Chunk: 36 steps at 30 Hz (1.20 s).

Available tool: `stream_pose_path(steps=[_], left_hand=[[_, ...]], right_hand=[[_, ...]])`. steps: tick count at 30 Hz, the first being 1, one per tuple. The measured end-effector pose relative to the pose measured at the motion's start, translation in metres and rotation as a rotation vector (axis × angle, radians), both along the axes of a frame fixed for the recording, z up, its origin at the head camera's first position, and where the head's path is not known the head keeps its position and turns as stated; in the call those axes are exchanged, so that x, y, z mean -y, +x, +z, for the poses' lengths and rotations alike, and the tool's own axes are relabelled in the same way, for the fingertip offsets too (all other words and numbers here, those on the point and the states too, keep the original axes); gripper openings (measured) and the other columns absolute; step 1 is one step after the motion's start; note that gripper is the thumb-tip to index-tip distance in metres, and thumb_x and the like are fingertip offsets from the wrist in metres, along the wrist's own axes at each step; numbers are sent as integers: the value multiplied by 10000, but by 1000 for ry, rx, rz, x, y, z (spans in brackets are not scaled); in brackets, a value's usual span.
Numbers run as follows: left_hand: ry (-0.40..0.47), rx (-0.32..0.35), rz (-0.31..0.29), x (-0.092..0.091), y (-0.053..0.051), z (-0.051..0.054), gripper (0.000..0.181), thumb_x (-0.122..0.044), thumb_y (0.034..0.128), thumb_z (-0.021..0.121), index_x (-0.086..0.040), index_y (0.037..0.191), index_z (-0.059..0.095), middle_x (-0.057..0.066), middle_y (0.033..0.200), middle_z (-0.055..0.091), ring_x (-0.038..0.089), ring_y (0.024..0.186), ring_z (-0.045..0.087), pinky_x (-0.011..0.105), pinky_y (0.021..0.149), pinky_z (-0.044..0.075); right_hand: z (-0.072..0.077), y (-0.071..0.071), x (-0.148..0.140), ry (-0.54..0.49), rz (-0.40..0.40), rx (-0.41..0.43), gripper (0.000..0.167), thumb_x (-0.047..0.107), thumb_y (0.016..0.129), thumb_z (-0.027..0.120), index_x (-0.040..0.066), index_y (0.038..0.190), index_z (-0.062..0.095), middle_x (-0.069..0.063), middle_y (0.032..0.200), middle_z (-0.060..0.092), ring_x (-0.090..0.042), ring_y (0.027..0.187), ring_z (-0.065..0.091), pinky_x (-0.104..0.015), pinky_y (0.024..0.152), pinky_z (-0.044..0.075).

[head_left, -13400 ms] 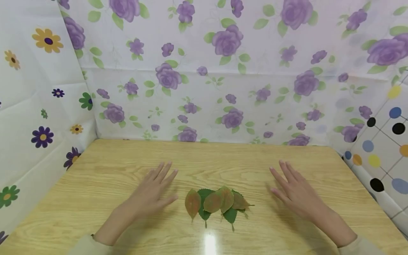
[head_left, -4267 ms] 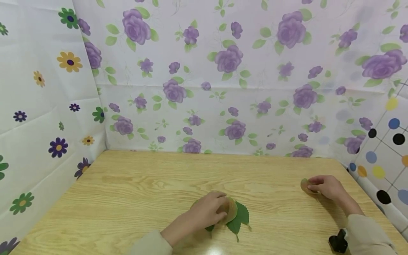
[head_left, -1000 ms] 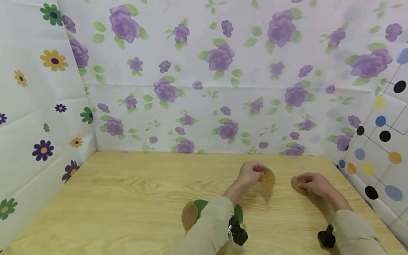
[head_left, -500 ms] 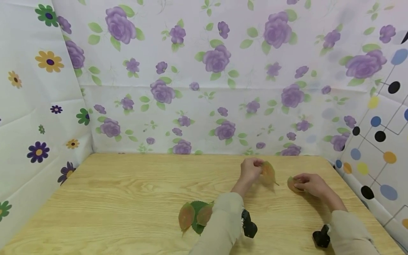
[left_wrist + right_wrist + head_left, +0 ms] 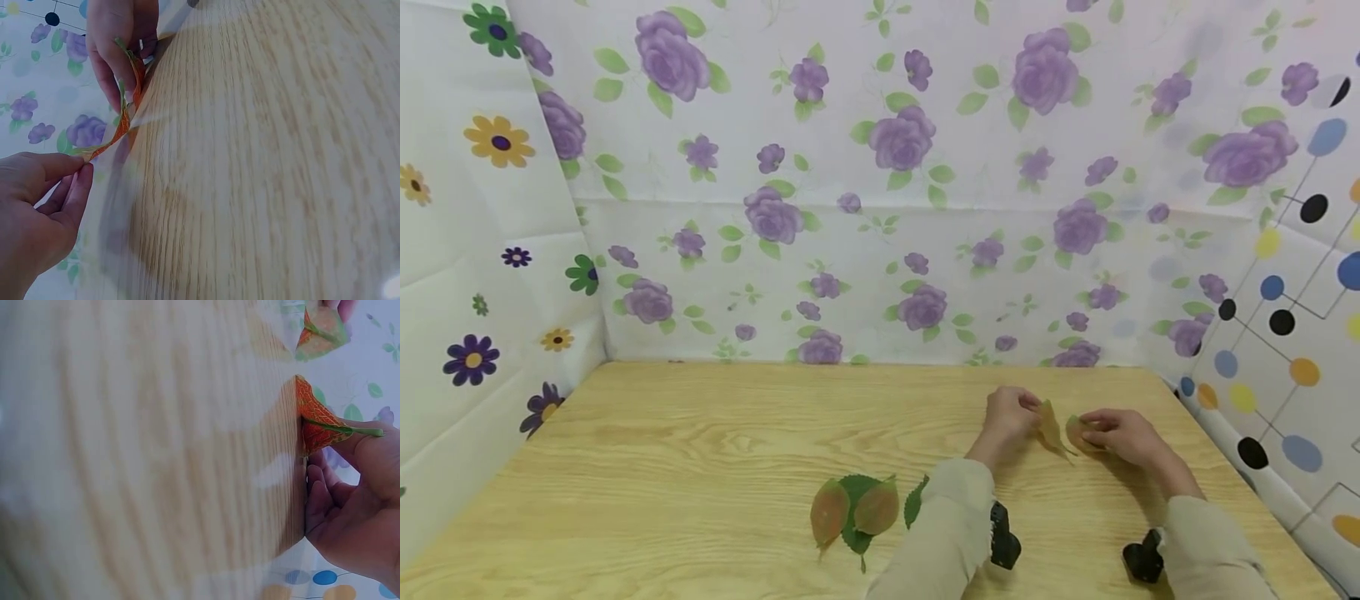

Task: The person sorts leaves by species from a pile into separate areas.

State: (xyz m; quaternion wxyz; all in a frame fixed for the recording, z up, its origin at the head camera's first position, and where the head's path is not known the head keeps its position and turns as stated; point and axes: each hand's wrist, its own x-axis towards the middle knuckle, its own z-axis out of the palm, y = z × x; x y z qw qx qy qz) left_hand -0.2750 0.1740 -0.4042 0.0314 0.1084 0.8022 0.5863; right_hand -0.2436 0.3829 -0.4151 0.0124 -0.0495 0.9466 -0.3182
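At the right of the table in the head view, my left hand (image 5: 1009,418) pinches an orange-green leaf (image 5: 1051,429) by its edge, tilted above the wood. Close to its right, my right hand (image 5: 1123,435) holds another reddish leaf (image 5: 1077,432) low at the table surface. The left wrist view shows thumb and fingertips of my left hand (image 5: 44,206) on one end of its leaf (image 5: 119,132). In the right wrist view a red leaf with a green stem (image 5: 322,419) lies against the thumb of my right hand (image 5: 362,494).
Nearer the front of the wooden table (image 5: 700,450) lie two reddish leaves (image 5: 830,512) (image 5: 877,507) over a green leaf (image 5: 856,537). Another green leaf (image 5: 914,502) is partly behind the left sleeve (image 5: 943,525). Black wrist devices (image 5: 1003,537) (image 5: 1144,557) sit at both sleeves. Flowered cloth (image 5: 850,283) stands behind.
My left hand has carried its leaf from the pile towards the right hand, and the leaf has turned more edge-on. The right hand still holds its leaf at the table.
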Motion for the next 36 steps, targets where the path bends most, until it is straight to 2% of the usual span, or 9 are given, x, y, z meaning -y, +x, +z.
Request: stream_pose_path(steps=[4, 11, 19, 22, 24, 30, 33, 36], left_hand=[[-37, 2, 17, 0, 1, 1, 139, 112, 759, 737, 8, 852, 731, 18, 721, 660, 96, 641, 590, 188, 627, 500], [24, 63, 29, 3, 0, 4, 144, 104, 778, 707, 15, 889, 730, 42, 748, 677, 124, 663, 608, 222, 648, 518], [55, 92, 12, 7, -2, 7, 95, 94, 817, 689, 44, 894, 713, 47, 720, 650, 188, 676, 658, 226, 620, 538], [24, 95, -28, 12, -2, 10, 97, 53, 841, 684, 27, 930, 714, 35, 765, 656, 163, 708, 647, 227, 649, 535], [3, 107, -78, 18, -3, 12, 129, 17, 861, 679, 21, 986, 708, 37, 818, 667, 175, 755, 653, 249, 687, 541], [39, 177, -232, 38, -14, 18, 260, -14, 913, 641, 77, 1156, 632, 122, 958, 678, 325, 948, 662, 372, 819, 544], [28, 176, -298, 48, -18, 27, 285, -38, 935, 622, 84, 1193, 603, 132, 1023, 666, 315, 993, 646, 390, 856, 529], [-29, 143, -370, 58, -20, 39, 305, -92, 962, 599, 57, 1227, 589, 120, 1094, 654, 271, 1016, 640, 378, 872, 521]], right_hand=[[1, -2, 3, 1, 1, 11, 412, 176, 927, 659, -107, 1218, 586, -303, 1073, 612, -473, 1011, 558, -525, 799, 487], [3, -3, 5, -13, -19, 21, 414, 167, 924, 660, -107, 1225, 581, -302, 1088, 605, -461, 1018, 553, -505, 798, 491], [2, -4, 3, -12, -16, 33, 429, 188, 931, 654, -103, 1236, 573, -338, 1140, 569, -499, 1062, 518, -546, 830, 470], [2, -3, 4, -4, -16, 20, 422, 182, 930, 655, -108, 1225, 576, -339, 1125, 572, -493, 1044, 526, -547, 819, 471], [1, -3, 4, -4, -16, 17, 418, 178, 929, 655, -107, 1224, 578, -329, 1113, 577, -477, 1029, 535, -536, 810, 473], [-1, -2, 3, -6, -14, 29, 421, 181, 932, 648, -97, 1240, 574, -331, 1139, 567, -480, 1049, 525, -536, 824, 467], [-1, -2, 1, 8, -17, 29, 428, 195, 933, 650, -92, 1241, 576, -346, 1155, 558, -509, 1074, 506, -559, 840, 456], [-1, -2, 0, 18, -16, 25, 436, 208, 929, 658, -92, 1235, 580, -348, 1145, 565, -519, 1070, 506, -566, 839, 454]])
